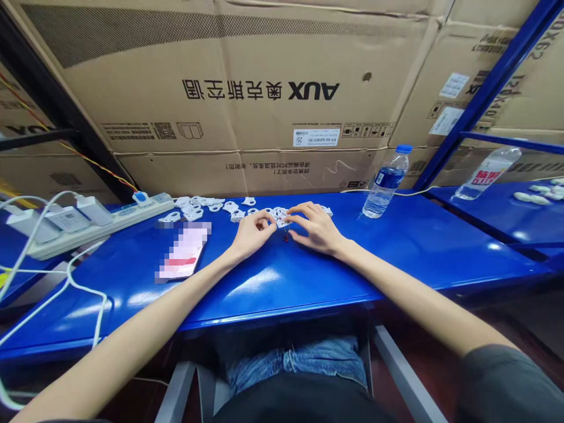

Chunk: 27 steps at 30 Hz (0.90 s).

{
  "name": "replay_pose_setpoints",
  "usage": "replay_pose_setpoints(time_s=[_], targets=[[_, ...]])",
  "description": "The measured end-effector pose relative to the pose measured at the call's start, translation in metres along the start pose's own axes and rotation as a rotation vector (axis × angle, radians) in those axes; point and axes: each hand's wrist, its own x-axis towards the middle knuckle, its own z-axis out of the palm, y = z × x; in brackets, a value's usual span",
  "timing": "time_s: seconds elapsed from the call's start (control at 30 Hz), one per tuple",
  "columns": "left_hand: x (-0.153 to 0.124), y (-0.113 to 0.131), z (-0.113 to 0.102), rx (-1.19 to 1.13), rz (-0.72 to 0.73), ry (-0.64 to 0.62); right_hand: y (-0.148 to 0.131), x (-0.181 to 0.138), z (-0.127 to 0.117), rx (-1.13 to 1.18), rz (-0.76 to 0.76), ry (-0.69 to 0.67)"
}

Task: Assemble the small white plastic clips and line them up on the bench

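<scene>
My left hand (254, 232) is closed in a pinch, thumb and forefinger at the left edge of a small white plastic part (281, 217) with cut-outs. Curved over the other side of that part is my right hand (318, 229); its fingertips are at the part's edge, and its thumb is apart from the fingers. A tiny dark-red piece (285, 238) shows just below the part, near the right thumb; its kind is too small to make out. Several similar white plastic parts (192, 211) lie loose to the left. A few more (326, 210) show partly behind my right hand.
A phone-like flat object (184, 252), partly blurred, lies left on the blue table (282, 294). Beyond it are a power strip (127, 218) with white chargers and looping cables (68, 273). A water bottle (386, 183) stands at right. Large cardboard boxes (264, 123) form the back.
</scene>
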Motion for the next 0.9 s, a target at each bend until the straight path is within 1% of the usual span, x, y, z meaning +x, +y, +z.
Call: replay_pose_setpoints(time_s=[0.23, 0.53, 0.73, 0.8, 0.9], targets=[[-0.0004, 0.0029, -0.0008, -0.012, -0.011, -0.015, 0.0016, -0.0004, 0.0011, -0.034, -0.032, 0.017], [0.0012, 0.0021, -0.0012, -0.035, -0.018, -0.042, 0.0041, -0.0020, 0.0031, -0.017, 0.019, -0.070], [0.0004, 0.0030, 0.0001, -0.035, -0.031, -0.085, 0.0049, -0.0025, 0.0033, -0.012, 0.034, -0.116], [-0.0001, 0.0033, 0.0004, -0.021, -0.019, -0.081, 0.0052, -0.0024, 0.0033, -0.028, 0.057, -0.115], [-0.0008, 0.0035, 0.0002, 0.037, 0.006, -0.059, 0.0069, -0.0023, 0.0029, -0.075, 0.133, -0.119]])
